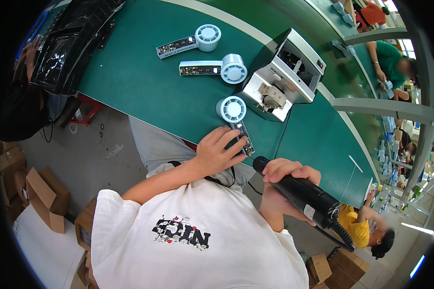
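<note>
A light blue handheld fan [232, 110] lies at the table's near edge, its round head away from me and the circuit board [242, 137] in its handle exposed. My left hand [218, 150] grips that handle from the left side, fingers over its edge. In my right hand [289, 185] is a black electric screwdriver [306, 192], tilted, with its cord trailing from the rear. Its thin bit points at the near end of the board; whether it touches a screw is too small to tell.
Two more opened fans [234, 69] [208, 37] lie farther back on the green table [140, 72]. A silver and black screw feeder [289, 72] stands to their right. Black plastic-wrapped bin [65, 48] sits at far left, beside another person. Cardboard boxes [48, 197] stand on the floor.
</note>
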Demonstrator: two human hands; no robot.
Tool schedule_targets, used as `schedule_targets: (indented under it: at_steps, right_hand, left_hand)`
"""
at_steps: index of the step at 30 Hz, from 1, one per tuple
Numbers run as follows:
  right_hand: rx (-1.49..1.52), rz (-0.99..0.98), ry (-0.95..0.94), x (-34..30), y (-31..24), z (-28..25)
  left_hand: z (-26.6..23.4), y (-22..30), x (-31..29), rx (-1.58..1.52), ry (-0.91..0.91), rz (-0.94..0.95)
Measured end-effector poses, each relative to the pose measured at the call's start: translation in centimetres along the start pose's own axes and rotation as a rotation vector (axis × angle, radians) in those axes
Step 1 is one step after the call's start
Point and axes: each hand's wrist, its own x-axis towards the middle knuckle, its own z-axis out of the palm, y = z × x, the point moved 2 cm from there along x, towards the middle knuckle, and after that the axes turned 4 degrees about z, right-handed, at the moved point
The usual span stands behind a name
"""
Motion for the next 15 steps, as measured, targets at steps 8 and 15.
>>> schedule_targets:
  at_steps: [8, 15]
  right_hand:
    - [0.053, -0.034, 0.004, -0.2, 0.6, -0.1]
    - [0.125, 0.081, -0.278, 1.4, 0.2, -0.7]
  left_hand:
    - [0.1, 0.0, -0.1, 0.006, 0.009, -0.001]
    - [-0.2, 0.1, 0.1, 0.021, 0.019, -0.004]
